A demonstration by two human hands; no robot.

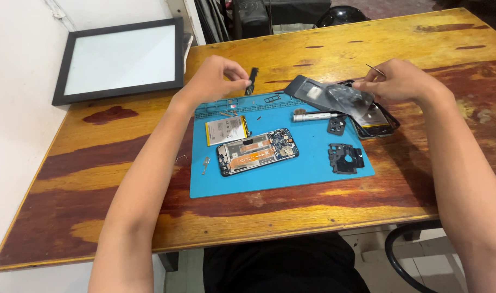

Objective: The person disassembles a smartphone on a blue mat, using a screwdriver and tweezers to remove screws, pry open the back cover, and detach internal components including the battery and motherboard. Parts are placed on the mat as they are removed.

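Phone (257, 151), opened and stripped of its back, lies face down in the middle of the blue mat (221, 182) on the surface (96, 163), its boards and orange flex bare. By the look of it the teardown is well along: the battery (226, 130) is out and rests just beside the phone's upper left, a black shield (345, 158) lies to its right, and a small camera frame (336, 125) sits above that. A screwdriver (314, 115) lies across the top of the mat.

The left hand (215, 78) is pinched shut on a small black part (252, 81), held up above the mat's far edge. The right hand (397, 81) grips tweezers (375, 69), with its fingertips touching a clear bag (335, 96) that holds a dark piece; the bag lies over a back cover (379, 120) at the mat's right edge.

A few tiny bits, screws perhaps, lie near the mat's upper left, and a bent pin (205, 165) rests just off its left edge. A black-framed panel (123, 59) lies well apart at the far left.

What is left, I judge, is everything about putting it back together: battery, shield and cover are all loose, and the phone's frame stays open.
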